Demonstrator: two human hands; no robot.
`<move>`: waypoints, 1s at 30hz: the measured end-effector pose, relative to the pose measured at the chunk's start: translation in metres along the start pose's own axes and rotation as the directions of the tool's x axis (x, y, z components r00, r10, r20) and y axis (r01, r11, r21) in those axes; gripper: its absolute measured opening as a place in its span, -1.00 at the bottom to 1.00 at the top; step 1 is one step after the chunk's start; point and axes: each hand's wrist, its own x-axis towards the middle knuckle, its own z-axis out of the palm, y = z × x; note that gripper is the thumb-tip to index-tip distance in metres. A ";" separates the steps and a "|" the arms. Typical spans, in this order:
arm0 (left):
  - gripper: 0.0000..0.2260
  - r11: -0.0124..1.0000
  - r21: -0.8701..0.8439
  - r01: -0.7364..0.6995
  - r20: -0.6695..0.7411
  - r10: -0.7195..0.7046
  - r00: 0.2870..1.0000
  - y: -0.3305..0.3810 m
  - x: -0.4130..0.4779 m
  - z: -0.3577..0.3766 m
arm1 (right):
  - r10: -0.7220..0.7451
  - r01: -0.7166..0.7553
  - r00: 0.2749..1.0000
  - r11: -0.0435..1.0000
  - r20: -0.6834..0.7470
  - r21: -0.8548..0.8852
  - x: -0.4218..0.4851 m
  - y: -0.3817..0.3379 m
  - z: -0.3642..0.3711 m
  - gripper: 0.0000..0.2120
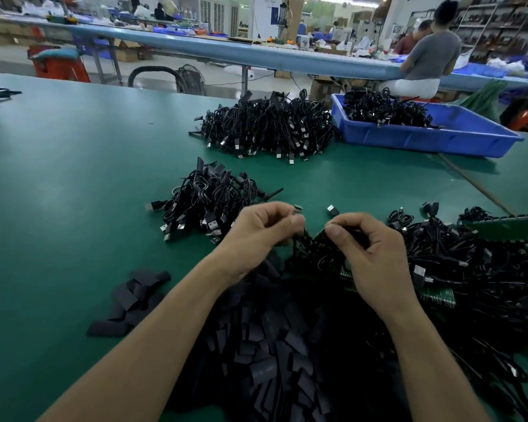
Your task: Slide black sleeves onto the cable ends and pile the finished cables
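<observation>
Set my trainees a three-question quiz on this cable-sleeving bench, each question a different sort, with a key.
1. True or false: the blue tray holds black cables.
2. The small heap of black sleeves lies on which side of the left hand? A its left; B its right; C inside the tray.
3. Fill in: the table surface is ___.
Key: 1 true; 2 A; 3 green.

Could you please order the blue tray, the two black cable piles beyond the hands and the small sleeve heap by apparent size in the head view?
1. Blue plastic tray.
2. Far black cable pile and nearer black cable pile: alike, so tied.
3. Small heap of flat black sleeves.
</observation>
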 end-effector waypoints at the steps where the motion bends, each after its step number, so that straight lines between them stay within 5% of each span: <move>1: -0.87 0.999 -0.025 -0.022 -0.085 0.019 0.996 0.005 0.000 -0.002 | -0.028 0.023 0.996 0.998 -0.090 -0.060 -0.001 0.000 0.001 -0.95; 5: -0.89 0.948 -0.151 -0.282 -0.375 0.209 0.903 0.032 0.003 -0.012 | -0.196 0.096 0.915 0.954 -0.353 -0.283 -0.002 0.001 0.001 -0.82; 8: -0.91 0.898 0.089 -0.431 -0.485 0.417 0.768 0.048 0.002 -0.018 | -0.275 0.115 0.902 0.896 -0.333 -0.429 -0.005 0.002 0.008 -0.85; 10: -0.87 0.830 0.336 -0.445 -0.433 0.555 0.710 0.051 0.000 -0.020 | -0.281 0.134 0.935 0.845 -0.215 -0.518 -0.011 -0.002 0.015 -0.86; 14: -0.88 0.623 0.738 -0.258 -0.217 0.582 0.783 0.047 -0.005 -0.018 | -0.250 0.162 0.964 0.816 -0.086 -0.555 -0.020 -0.018 0.021 -0.68; 17: -0.77 0.513 0.856 -0.062 -0.213 0.460 0.862 0.046 -0.007 -0.016 | -0.243 0.248 0.967 0.836 0.075 -0.489 -0.029 -0.033 0.026 -0.79; 20: -0.68 0.504 0.862 0.053 -0.234 0.304 0.924 0.046 -0.009 -0.016 | -0.100 0.290 0.925 0.808 0.366 -0.513 -0.032 -0.036 0.031 -0.90; 22: -0.67 0.490 0.867 0.085 -0.232 0.249 0.940 0.045 -0.010 -0.018 | 0.013 0.295 0.881 0.766 0.474 -0.571 -0.034 -0.029 0.035 -0.76; 25: -0.73 0.511 0.853 0.102 -0.235 0.204 0.950 0.045 -0.010 -0.019 | 0.141 0.199 0.850 0.806 0.508 -0.557 -0.038 -0.020 0.041 -0.62; 30: -0.91 0.570 0.814 0.109 -0.231 0.147 0.962 0.041 -0.009 -0.018 | 0.148 0.103 0.878 0.871 0.455 -0.481 -0.038 -0.010 0.044 -0.75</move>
